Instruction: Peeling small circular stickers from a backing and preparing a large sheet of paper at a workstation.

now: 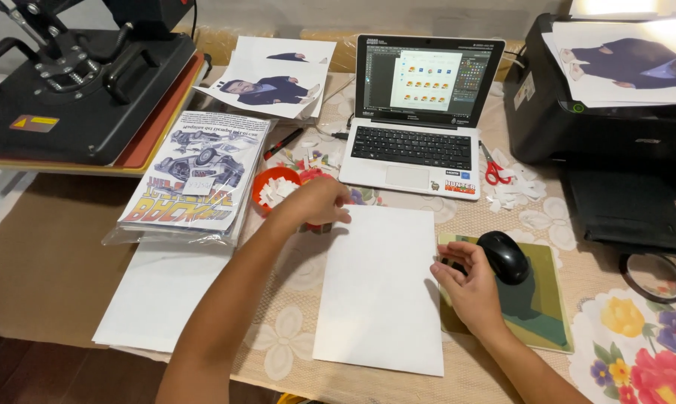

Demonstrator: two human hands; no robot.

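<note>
Left hand (317,200) rests open on blank sheet's (379,288) top-left corner, right hand (465,280) open at its right edge w/ nothing gripped; sheet looks thin, floppy, easily creased, best lifted by the edges.

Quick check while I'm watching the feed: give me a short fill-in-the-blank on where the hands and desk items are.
1. The left hand rests at the top edge of the blank white ____.
2. The right hand is beside the black ____.
3. The red-handled scissors lie right of the open ____.

Missing words: sheet; mouse; laptop
</note>
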